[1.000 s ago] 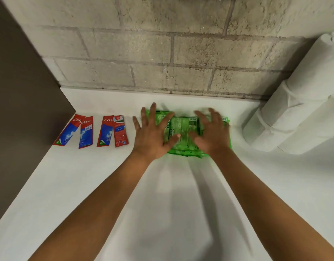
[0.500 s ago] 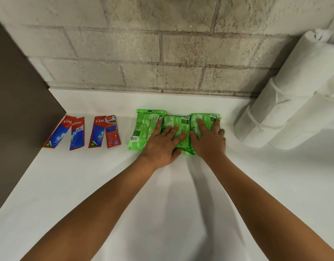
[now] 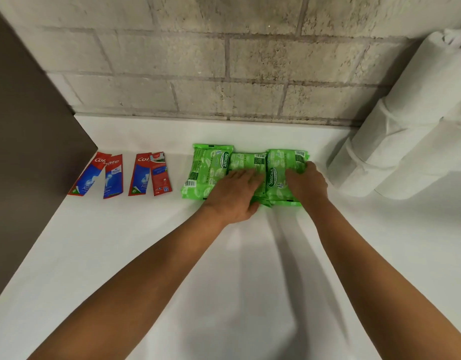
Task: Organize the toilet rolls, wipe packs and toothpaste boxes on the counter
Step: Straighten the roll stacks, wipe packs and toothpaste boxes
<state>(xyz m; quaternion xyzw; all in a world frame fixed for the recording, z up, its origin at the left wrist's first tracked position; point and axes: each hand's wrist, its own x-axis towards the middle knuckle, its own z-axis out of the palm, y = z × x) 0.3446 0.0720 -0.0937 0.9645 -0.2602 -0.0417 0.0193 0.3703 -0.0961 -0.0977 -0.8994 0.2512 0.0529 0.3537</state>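
Three green wipe packs lie side by side in a row at the middle of the white counter (image 3: 68, 268), each with its long axis running near to far: the left pack (image 3: 207, 171), the middle pack (image 3: 246, 161) and the right pack (image 3: 285, 165), edges touching or slightly overlapping. The left hand (image 3: 233, 194) lies flat on the middle pack, fingers fairly straight and pointing right toward the seam with the right pack, pressing rather than gripping. The right hand (image 3: 306, 184) covers the right pack's near right corner with fingers bent over its right edge; whether they actually clamp it I cannot tell. The middle pack sits directly under the left fingers, so squaring that pack looks like the left hand's job, the right bracing the row's end. Left of the row, well apart, four toothpaste boxes (image 3: 120, 175) lie in two loose pairs, slightly splayed. At the far right, wrapped toilet rolls (image 3: 395, 141) lean against the block wall (image 3: 224, 61).
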